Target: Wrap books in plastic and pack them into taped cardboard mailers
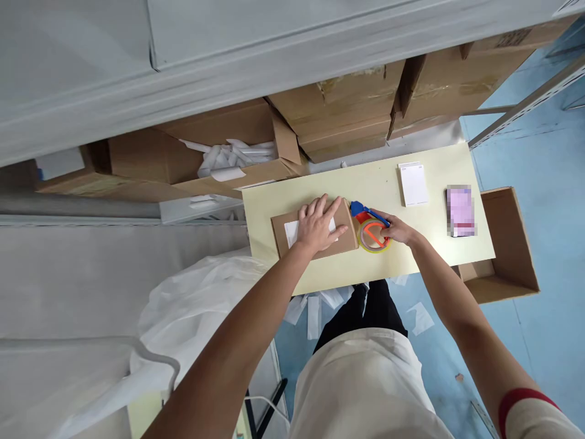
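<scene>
Head view: at frame centre, closed, labelled cardboard box (pixel 340 244) on tabletop (pixel 439 244), beneath left hand (pixel 314 230), fingers spread; tape dispenser (pixel 373 235) alongside, clamped in right hand (pixel 397 230); taping apparently unfinished.

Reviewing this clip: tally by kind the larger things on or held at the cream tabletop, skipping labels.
Cardboard box, under the left hand: 1
Tape dispenser, in the right hand: 1
White pad: 1
Pixelated purple item: 1
Total: 4

Carton (pixel 345 215) on table (pixel 439 244), tape dispenser (pixel 375 234) just right, notepad (pixel 414 185) farther right, box (pixel 512 238) at table's right end
</scene>
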### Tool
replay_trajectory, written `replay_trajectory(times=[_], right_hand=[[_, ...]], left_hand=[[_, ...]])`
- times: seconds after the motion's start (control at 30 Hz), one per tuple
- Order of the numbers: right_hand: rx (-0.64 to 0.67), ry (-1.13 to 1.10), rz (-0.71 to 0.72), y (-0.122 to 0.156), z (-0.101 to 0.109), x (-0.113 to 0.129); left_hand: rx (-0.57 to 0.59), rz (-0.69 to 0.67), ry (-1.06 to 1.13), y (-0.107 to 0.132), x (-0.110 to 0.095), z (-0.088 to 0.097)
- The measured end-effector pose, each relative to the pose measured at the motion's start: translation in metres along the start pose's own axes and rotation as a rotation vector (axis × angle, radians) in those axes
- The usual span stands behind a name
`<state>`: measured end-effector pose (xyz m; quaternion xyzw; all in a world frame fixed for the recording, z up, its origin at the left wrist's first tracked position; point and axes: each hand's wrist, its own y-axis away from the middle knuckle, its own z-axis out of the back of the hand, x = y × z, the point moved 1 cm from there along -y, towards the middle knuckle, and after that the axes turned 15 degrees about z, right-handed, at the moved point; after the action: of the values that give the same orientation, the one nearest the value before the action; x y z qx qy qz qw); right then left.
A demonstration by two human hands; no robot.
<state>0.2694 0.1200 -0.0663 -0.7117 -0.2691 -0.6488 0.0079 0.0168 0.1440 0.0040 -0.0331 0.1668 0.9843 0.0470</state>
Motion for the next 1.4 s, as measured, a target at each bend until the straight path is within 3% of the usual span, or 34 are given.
replay_trajectory(times=[0.13, 0.2, 0.27, 0.37, 0.43, 0.57, 0.7, 0.83, 0.93, 1.07, 1.2, 1.4], right_hand=[[0.03, -0.017, -0.006, 0.058, -0.01, -0.022], [0.033, -0.027, -0.053, 0.089, -0.027, -0.037], [-0.052, -0.044, -0.052, 0.109, -0.05, -0.049], [-0.228, -0.095, -0.024, 0.113, -0.082, -0.057], [-0.312, -0.14, -0.037, 0.103, -0.09, -0.054], [-0.398, -0.124, -0.042, 0.065, -0.061, -0.032], [-0.284, -0.132, 0.033, 0.009, -0.018, -0.002], [-0.139, -0.13, 0.018, -0.04, 0.0, 0.019], [-0.058, -0.097, 0.016, -0.054, 0.006, 0.025], [0.001, -0.025, 0.01, -0.046, 0.01, 0.022], [-0.033, -0.004, 0.004, -0.016, 0.008, 0.015], [-0.023, -0.029, -0.099, 0.084, -0.01, -0.027]], left_hand=[[0.03, 0.03, 0.016, 0.0, -0.001, 0.001], [0.037, 0.033, 0.025, 0.0, -0.001, 0.001], [0.029, 0.03, 0.034, 0.0, -0.001, 0.001], [-0.004, 0.078, 0.048, -0.002, -0.004, 0.001], [-0.02, 0.152, 0.056, -0.004, -0.005, 0.002], [0.015, 0.294, 0.097, -0.001, -0.007, 0.0], [-0.02, 0.364, 0.077, 0.002, -0.009, 0.001], [-0.038, 0.151, 0.012, -0.01, -0.016, 0.008], [-0.019, 0.062, 0.033, -0.021, -0.019, 0.012], [0.008, 0.096, 0.054, -0.025, -0.019, 0.01], [0.003, 0.109, 0.052, -0.024, -0.019, 0.009], [0.004, 0.126, 0.064, -0.022, -0.021, 0.011]])
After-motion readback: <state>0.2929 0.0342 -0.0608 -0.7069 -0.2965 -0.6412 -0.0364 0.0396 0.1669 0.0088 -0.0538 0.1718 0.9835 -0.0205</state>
